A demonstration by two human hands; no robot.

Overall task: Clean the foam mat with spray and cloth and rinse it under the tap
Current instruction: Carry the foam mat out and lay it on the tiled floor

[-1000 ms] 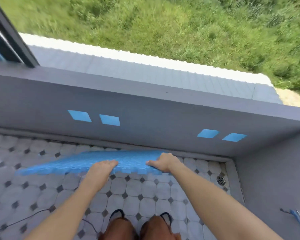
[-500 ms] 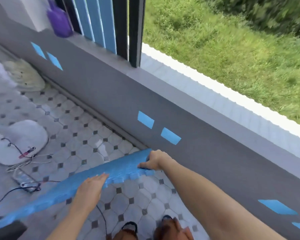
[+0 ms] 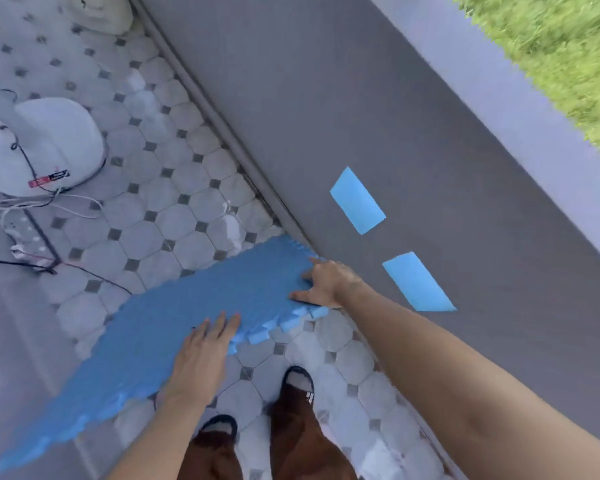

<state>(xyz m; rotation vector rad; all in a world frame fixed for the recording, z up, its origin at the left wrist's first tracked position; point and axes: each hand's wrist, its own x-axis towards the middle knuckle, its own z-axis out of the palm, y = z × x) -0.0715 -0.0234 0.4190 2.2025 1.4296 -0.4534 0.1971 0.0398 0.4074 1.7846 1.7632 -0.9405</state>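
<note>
The blue foam mat (image 3: pixel 174 327), with jigsaw-toothed edges, hangs above the tiled floor and runs from the grey wall down to the lower left. My left hand (image 3: pixel 201 355) holds its near edge, fingers flat on top and thumb hidden underneath. My right hand (image 3: pixel 326 284) grips the corner nearest the wall, fingers spread on the top face. No spray, cloth or tap is in view.
A grey parapet wall (image 3: pixel 413 126) with blue rectangles (image 3: pixel 357 200) runs along the right, grass beyond it. A white round base (image 3: pixel 45 147) with cables and a power strip (image 3: pixel 21 230) sits at the left. My sandalled feet (image 3: pixel 297 382) stand on the tiles.
My view has swung left and down along the wall. Both hands keep their hold on the mat, which now lies more diagonally and closer to me.
</note>
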